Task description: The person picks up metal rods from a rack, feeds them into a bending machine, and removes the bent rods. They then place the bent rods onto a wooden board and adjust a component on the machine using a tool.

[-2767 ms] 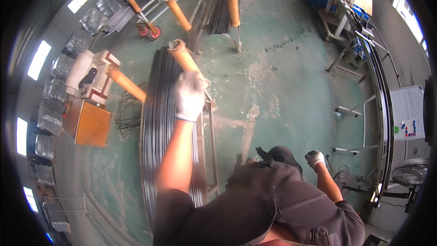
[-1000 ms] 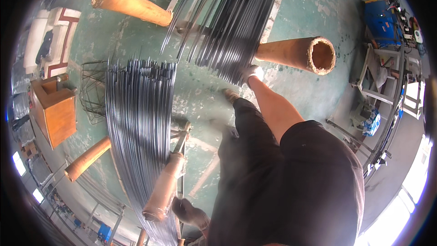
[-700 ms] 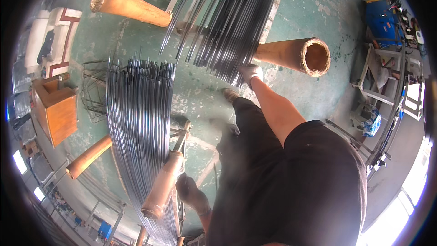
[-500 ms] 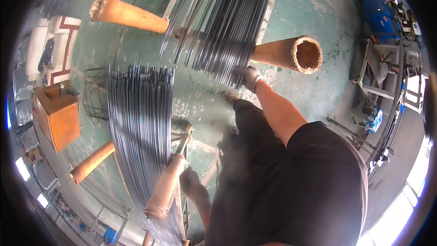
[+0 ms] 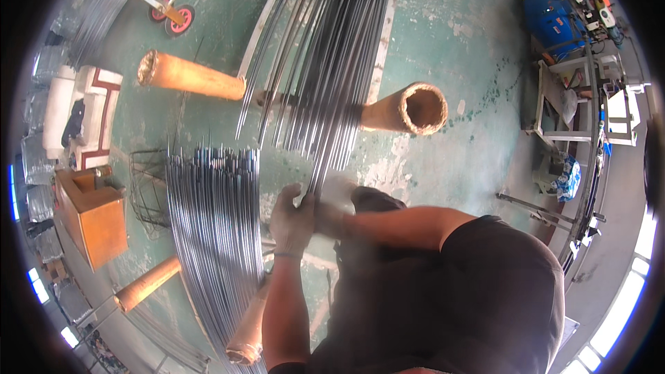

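A few thin metal rods (image 5: 320,173) stick out toward me from the upper bundle of dark rods (image 5: 339,48). Their near ends reach my left hand (image 5: 292,225), which wears a pale glove and is closed around them. Against it on the right is my right hand (image 5: 331,218), gloved too and smeared by motion, its fingers hidden. Below and left of my hands lies a second bundle of shiny rods (image 5: 215,215), with uneven far ends.
Cardboard-like tubes flank the upper bundle, one left (image 5: 194,75) and one right (image 5: 405,112). Two more tubes (image 5: 149,284) (image 5: 248,329) flank the lower bundle. At left stand an orange-brown cabinet (image 5: 93,218) and a wire frame (image 5: 147,190). A workbench (image 5: 564,97) is at right.
My right hand has drawn several rods out of the upper bundle toward me. My left hand has come up from beside the lower tube to meet them. The view has shifted.
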The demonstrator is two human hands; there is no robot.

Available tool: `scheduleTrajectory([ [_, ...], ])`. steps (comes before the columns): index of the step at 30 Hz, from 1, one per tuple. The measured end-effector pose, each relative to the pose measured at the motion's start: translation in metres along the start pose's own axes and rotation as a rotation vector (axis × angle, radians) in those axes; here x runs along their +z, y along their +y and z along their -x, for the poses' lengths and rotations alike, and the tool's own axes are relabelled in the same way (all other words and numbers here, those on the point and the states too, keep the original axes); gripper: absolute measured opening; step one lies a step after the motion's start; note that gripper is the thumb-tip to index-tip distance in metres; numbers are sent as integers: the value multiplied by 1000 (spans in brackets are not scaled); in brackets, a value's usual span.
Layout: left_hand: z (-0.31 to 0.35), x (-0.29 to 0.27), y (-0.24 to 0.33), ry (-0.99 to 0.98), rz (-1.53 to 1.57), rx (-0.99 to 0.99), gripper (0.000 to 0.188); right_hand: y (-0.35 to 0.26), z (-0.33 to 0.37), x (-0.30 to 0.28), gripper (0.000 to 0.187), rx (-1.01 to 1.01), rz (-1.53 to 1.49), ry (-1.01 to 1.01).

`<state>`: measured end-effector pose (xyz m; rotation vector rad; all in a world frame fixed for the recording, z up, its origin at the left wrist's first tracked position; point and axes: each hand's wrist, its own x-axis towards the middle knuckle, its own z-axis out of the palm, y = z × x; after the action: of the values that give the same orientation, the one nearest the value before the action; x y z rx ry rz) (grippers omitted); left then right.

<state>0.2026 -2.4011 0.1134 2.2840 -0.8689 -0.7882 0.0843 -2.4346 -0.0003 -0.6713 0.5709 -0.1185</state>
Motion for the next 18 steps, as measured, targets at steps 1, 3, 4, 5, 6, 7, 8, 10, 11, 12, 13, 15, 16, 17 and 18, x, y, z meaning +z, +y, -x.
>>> scheduleTrajectory([
  [1, -15, -11, 39, -107, -363, -107, 52, 10, 17, 20, 30, 14, 115, -20],
  [3, -35, 14, 7, -107, -242, 17, 46, 25, 44, 58, 27, 195, 11, -103],
  [4, -41, 22, 4, -123, -136, 41, 43, 35, 48, 73, 26, 426, -273, -66],
  [5, -43, 22, 20, -217, -137, 9, 42, 31, 52, 80, 26, 488, -198, -19],
  [6, -37, 19, 43, -315, -142, -28, 41, 21, 61, 94, 26, 553, -129, 31],
  [7, -33, 16, 54, -405, -143, -73, 40, 16, 65, 97, 28, 572, -65, -13],
  [8, -30, 18, 49, -391, -130, -72, 40, 8, 68, 101, 31, 578, -14, -50],
  [10, -10, 22, 22, -340, -88, -87, 40, -2, 65, 92, 30, 531, 56, -176],
  [11, 8, 19, 8, -259, -126, 127, 38, -9, 61, 77, 29, 471, 53, -203],
  [12, 29, 13, 8, -198, -116, 23, 33, -16, 53, 58, 29, 389, 35, -207],
  [13, 56, 2, 9, -131, -102, -92, 29, -22, 43, 32, 28, 292, 1, -197],
  [15, 100, -19, -34, -82, -197, 170, 27, -56, 24, -19, 28, 22, -95, -163],
  [16, 131, -26, -57, -74, -224, 148, 22, -75, 14, -47, 28, -98, -137, -158],
  [17, 163, -32, -80, -63, -252, 130, 17, -93, 3, -74, 29, -195, -199, -151],
  [18, 194, -40, -94, -40, -308, 75, 11, -107, -7, -94, 29, -233, -282, -121],
])
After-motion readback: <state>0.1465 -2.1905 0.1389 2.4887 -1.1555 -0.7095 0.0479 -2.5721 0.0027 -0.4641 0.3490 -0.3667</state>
